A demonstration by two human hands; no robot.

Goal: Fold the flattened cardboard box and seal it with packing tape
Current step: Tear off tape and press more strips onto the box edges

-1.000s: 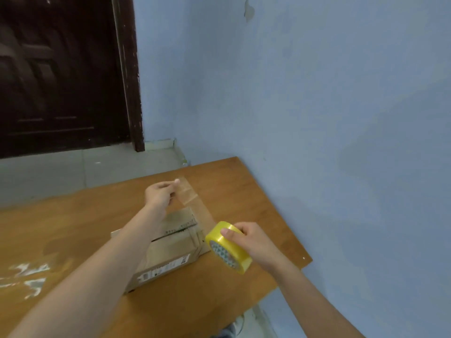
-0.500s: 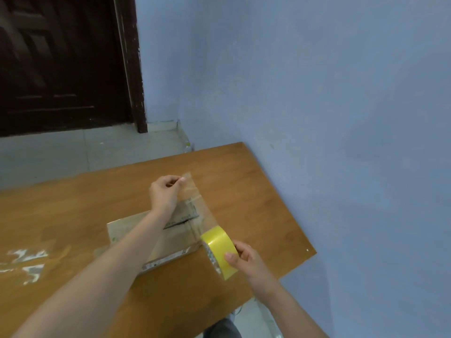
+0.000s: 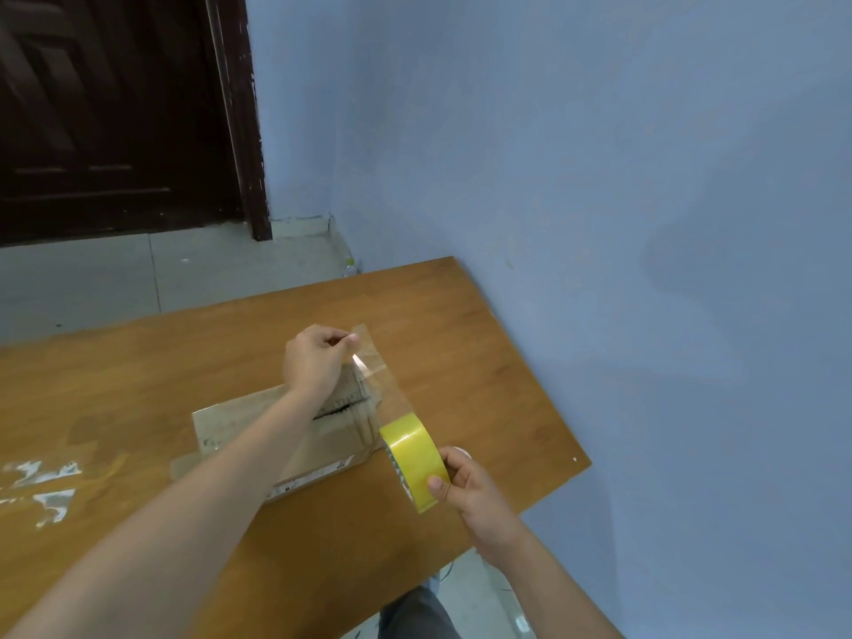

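The left forearm hides much of the cardboard box point(image 3: 322, 447). The left hand point(image 3: 313, 359) pinches the clear tape strip point(image 3: 378, 375); the right hand point(image 3: 465, 486) grips the yellow tape roll point(image 3: 412, 454), its core unseen.

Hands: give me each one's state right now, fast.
Left hand: closed, pinching the free end of the clear tape strip.
Right hand: closed, gripping the yellow tape roll.
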